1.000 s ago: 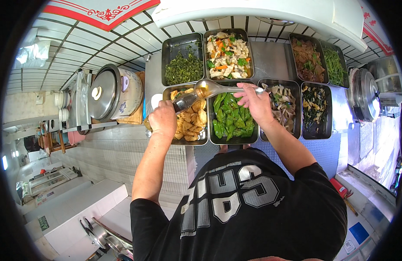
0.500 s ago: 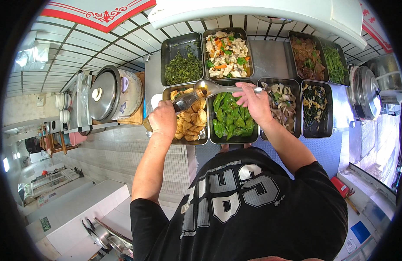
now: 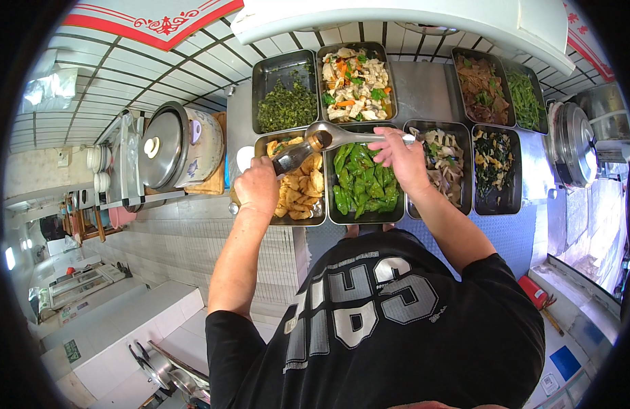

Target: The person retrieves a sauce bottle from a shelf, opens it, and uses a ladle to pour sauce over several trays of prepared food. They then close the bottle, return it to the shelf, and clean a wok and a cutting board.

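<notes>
The left hand [image 3: 257,185] is gripping a bottle [image 3: 291,161] of dark liquid, its fingers closing firmly round the body. The bottle is leaning over a pan of golden pieces [image 3: 308,222], its neck pointing to 1 o'clock, into the bowl of a metal ladle [image 3: 339,136]. Dark liquid is showing in that bowl; whether bottle and ladle are touching, I cannot tell. The right hand [image 3: 401,158] is holding the ladle's handle near its end — loosely, with the fingers half open and pointing to 9 o'clock. The handle is crossing above the far edge of a pan of green peppers [image 3: 366,219].

Taking the green peppers as the centre, the golden pieces are sitting at 9 o'clock, a pan of chopped greens [image 3: 281,68] at between 10 and 11, and a pan of pale slices with carrot [image 3: 380,51] at 12. A pan of red-brown slices [image 3: 493,123] and a pan of green strips [image 3: 543,126] are standing side by side at 2 o'clock. 2 more are lining up at 3 — a pan of pale mushroom-like pieces [image 3: 465,191], then a pan of dark greens with yellow bits [image 3: 499,204].
</notes>
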The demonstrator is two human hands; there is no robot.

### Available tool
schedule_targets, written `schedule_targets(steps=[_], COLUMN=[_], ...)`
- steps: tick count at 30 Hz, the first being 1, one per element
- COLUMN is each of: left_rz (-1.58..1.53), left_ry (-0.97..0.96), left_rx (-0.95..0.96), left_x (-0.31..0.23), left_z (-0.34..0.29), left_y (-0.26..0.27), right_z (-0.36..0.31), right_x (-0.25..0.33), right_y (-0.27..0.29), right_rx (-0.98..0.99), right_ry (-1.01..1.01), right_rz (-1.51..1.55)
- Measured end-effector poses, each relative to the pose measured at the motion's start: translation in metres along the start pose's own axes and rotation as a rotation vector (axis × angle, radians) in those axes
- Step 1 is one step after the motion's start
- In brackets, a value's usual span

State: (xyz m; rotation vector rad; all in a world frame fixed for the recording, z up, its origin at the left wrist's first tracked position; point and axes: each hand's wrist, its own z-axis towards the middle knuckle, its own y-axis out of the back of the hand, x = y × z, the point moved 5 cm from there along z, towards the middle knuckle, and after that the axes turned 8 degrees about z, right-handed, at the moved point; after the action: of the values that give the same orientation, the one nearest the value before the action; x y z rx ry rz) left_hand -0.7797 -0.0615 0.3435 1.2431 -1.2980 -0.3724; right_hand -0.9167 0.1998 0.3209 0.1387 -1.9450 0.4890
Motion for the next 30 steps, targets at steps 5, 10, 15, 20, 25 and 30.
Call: schedule_targets(steps=[5, 10, 15, 20, 25, 30], left_rz=[-0.325, -0.525, -0.629, -0.674, -0.684, -0.710], left_ry=[0.083, 0.163, 0.248, 0.359, 0.470, 0.540], left_rx=[0.009, -0.001, -0.024, -0.025, -0.012, -0.045], left_x=[-0.001, -0.001, 0.012, 0.033, 0.050, 0.063], left_z=[-0.001, -0.006, -0.023, -0.050, -0.081, -0.106], left_y=[0.015, 0.025, 0.023, 0.014, -0.003, -0.021], right_z=[0.009, 0.027, 0.042, 0.058, 0.104, 0.155], right_x=[0.003, 0.012, 0.011, 0.008, 0.013, 0.030], right_y=[0.020, 0.057, 0.087, 0.103, 0.113, 0.107], right_rx=[-0.056, -0.174, -0.243, -0.268, -0.405, -0.398], right_ry=[0.010, 0.120, 0.141, 0.118, 0.155, 0.259], right_rz=[0.101, 0.016, -0.069, -0.182, -0.299, -0.364])
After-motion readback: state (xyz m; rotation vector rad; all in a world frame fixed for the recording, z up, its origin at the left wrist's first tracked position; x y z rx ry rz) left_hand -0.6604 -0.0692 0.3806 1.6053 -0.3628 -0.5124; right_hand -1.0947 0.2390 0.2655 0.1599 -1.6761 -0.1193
